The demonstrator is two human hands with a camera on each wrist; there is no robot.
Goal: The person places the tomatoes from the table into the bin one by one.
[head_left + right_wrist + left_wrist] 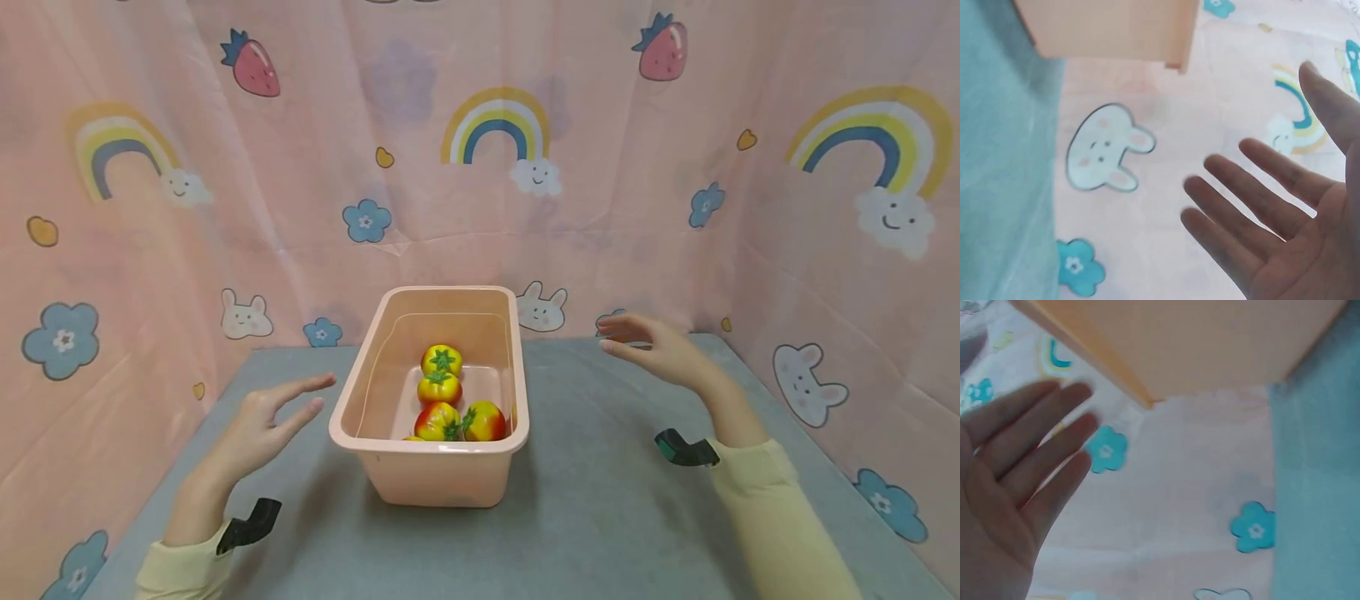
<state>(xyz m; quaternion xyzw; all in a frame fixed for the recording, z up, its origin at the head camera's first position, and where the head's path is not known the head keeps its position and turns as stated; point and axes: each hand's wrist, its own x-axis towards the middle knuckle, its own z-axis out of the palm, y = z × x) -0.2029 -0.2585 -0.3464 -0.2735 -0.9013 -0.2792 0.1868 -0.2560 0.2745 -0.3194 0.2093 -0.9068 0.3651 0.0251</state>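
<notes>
A pink plastic bin (431, 473) stands on the table between the two hands. Inside it lie several red-and-yellow toy fruits (484, 422) with green leafy tops, tomato- or persimmon-like; the near rim partly hides one. My left hand (258, 429) hovers just left of the bin, fingers extended and touching nothing. In the left wrist view its palm and straight fingers show beside the bin's side wall. Off to the right, my right hand (660, 352) is held above the table, apart from the bin. Spread, relaxed fingers (1241, 187) show in the right wrist view, holding nothing.
A grey-blue cloth-covered table (600, 500) lies under the bin. Pink curtain (450, 242) with rainbows, rabbits and flowers encloses the back and both sides. Black wrist devices (250, 525) sit at both sleeve cuffs.
</notes>
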